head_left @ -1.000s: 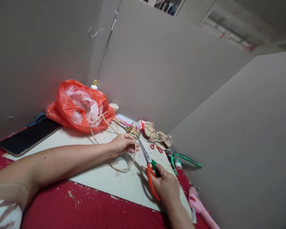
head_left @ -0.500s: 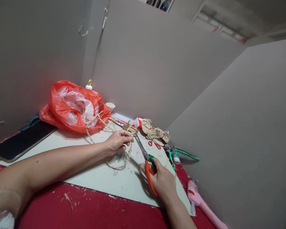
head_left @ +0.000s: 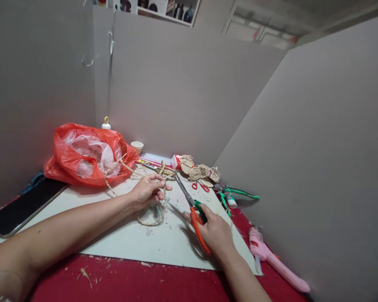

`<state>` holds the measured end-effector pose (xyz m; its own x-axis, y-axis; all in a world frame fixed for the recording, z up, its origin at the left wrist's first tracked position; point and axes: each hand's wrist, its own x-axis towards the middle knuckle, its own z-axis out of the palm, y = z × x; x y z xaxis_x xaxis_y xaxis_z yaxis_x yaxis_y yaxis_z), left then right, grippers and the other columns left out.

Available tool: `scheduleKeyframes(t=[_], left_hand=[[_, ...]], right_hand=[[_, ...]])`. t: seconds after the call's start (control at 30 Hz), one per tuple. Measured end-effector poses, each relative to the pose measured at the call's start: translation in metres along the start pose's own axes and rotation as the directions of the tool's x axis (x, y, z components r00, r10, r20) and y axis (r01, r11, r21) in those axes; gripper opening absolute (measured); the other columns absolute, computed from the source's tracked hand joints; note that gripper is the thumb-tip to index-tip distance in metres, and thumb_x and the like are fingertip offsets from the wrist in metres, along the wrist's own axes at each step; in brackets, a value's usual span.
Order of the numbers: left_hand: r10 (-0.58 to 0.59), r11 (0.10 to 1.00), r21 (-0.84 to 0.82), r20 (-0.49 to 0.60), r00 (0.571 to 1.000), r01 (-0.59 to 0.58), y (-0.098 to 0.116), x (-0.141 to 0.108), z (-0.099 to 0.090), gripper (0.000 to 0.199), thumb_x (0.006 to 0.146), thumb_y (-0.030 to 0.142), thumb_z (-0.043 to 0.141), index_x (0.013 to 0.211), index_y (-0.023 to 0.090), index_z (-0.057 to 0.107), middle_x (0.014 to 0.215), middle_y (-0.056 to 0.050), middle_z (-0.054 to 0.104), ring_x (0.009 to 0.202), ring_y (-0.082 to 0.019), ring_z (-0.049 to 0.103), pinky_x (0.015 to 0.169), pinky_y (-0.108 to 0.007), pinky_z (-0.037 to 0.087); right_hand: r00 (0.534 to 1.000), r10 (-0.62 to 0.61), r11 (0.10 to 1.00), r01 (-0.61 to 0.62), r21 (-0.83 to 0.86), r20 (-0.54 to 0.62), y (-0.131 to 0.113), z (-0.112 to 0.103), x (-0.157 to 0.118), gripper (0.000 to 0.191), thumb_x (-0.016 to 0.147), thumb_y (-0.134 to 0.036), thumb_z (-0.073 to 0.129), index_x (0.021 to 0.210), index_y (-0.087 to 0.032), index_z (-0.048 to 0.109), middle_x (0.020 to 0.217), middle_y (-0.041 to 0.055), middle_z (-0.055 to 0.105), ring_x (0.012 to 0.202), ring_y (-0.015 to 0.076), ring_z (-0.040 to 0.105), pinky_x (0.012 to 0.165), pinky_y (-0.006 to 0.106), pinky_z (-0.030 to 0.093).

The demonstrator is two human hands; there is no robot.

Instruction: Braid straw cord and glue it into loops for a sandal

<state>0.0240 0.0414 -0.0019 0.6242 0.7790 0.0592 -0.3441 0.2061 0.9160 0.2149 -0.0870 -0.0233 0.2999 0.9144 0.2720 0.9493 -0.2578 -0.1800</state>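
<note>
Between the thumb and fingers of my left hand [head_left: 148, 191] is a braided straw cord [head_left: 157, 220]. One part of the cord hangs in a loop below the hand and an end sticks up above it; more braid runs back toward the red bag. My right hand [head_left: 216, 230] grips scissors [head_left: 195, 216] with one orange and one green handle. Their blades are spread apart, one pointing up and away near my left fingertips, the other toward the loop. Whether a blade touches the cord I cannot tell.
A red plastic bag [head_left: 72, 167] stands at the back left by a black phone [head_left: 25, 205]. Woven straw pieces [head_left: 200, 171], red-handled scissors [head_left: 204, 188] and green-handled pliers [head_left: 244, 193] lie at the back right. A pink glue gun [head_left: 277, 262] rests right of the white board [head_left: 113, 243].
The camera view has turned, so the scene sits differently. Both hands keep their holds on the cord and the scissors; the scissors stay spread near the left fingertips.
</note>
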Motion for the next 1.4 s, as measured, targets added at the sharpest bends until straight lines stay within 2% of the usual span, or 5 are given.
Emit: scheduleKeyframes(t=[0.17, 0.3, 0.6, 0.83, 1.4], left_hand=[[0.092, 0.987, 0.137, -0.048, 0.995, -0.085, 0.001, 0.002, -0.001, 0.025, 0.067, 0.033, 0.075, 0.081, 0.015, 0.064, 0.061, 0.002, 0.064, 0.046, -0.006, 0.045, 0.043, -0.018, 0.027], [0.181, 0.961, 0.218, -0.031, 0.983, -0.171, 0.007, 0.007, -0.006, 0.019, 0.069, 0.029, 0.074, 0.083, 0.017, 0.071, 0.072, 0.001, 0.066, 0.068, -0.010, 0.053, 0.063, -0.022, 0.037], [0.169, 0.944, 0.267, 0.118, 0.978, -0.195, 0.029, 0.011, -0.014, 0.018, 0.067, 0.026, 0.075, 0.081, 0.015, 0.070, 0.075, -0.002, 0.067, 0.073, -0.013, 0.059, 0.076, -0.028, 0.042], [0.162, 0.943, 0.267, 0.157, 0.974, -0.199, 0.041, 0.014, -0.023, 0.022, 0.064, 0.028, 0.078, 0.077, 0.013, 0.068, 0.068, -0.001, 0.063, 0.063, -0.010, 0.055, 0.067, -0.026, 0.043], [0.089, 0.948, 0.280, 0.224, 0.971, -0.152, 0.048, 0.011, -0.021, 0.030, 0.064, 0.021, 0.079, 0.087, 0.014, 0.061, 0.074, -0.002, 0.066, 0.068, -0.010, 0.058, 0.067, -0.023, 0.042]], right_hand=[[1.000, 0.003, 0.999, -0.003, 0.045, 0.012, 0.001, -0.004, 0.001, 0.038, 0.083, -0.059, 0.043, 0.088, -0.024, 0.055, 0.065, 0.0027, 0.064, 0.067, 0.0251, 0.062, 0.055, 0.028, 0.033], [0.999, 0.001, 0.982, -0.007, 0.190, 0.033, 0.007, -0.006, 0.003, 0.037, 0.080, -0.058, 0.046, 0.085, -0.023, 0.057, 0.065, 0.0020, 0.062, 0.065, 0.0226, 0.059, 0.056, 0.028, 0.036], [0.950, -0.219, 0.775, 0.031, 0.632, 0.222, 0.016, -0.017, 0.004, 0.032, 0.084, -0.050, 0.047, 0.071, -0.020, 0.048, 0.058, -0.0048, 0.044, 0.054, 0.0125, 0.042, 0.051, 0.023, 0.035], [0.897, -0.320, 0.793, 0.078, 0.604, 0.305, 0.013, -0.030, 0.000, 0.035, 0.082, -0.051, 0.049, 0.069, -0.019, 0.049, 0.066, -0.0024, 0.046, 0.064, 0.0143, 0.042, 0.058, 0.023, 0.037], [0.892, -0.322, 0.802, 0.079, 0.592, 0.318, 0.007, -0.030, -0.001, 0.035, 0.081, -0.051, 0.049, 0.067, -0.020, 0.046, 0.066, -0.0022, 0.049, 0.063, 0.0146, 0.043, 0.056, 0.023, 0.037]])
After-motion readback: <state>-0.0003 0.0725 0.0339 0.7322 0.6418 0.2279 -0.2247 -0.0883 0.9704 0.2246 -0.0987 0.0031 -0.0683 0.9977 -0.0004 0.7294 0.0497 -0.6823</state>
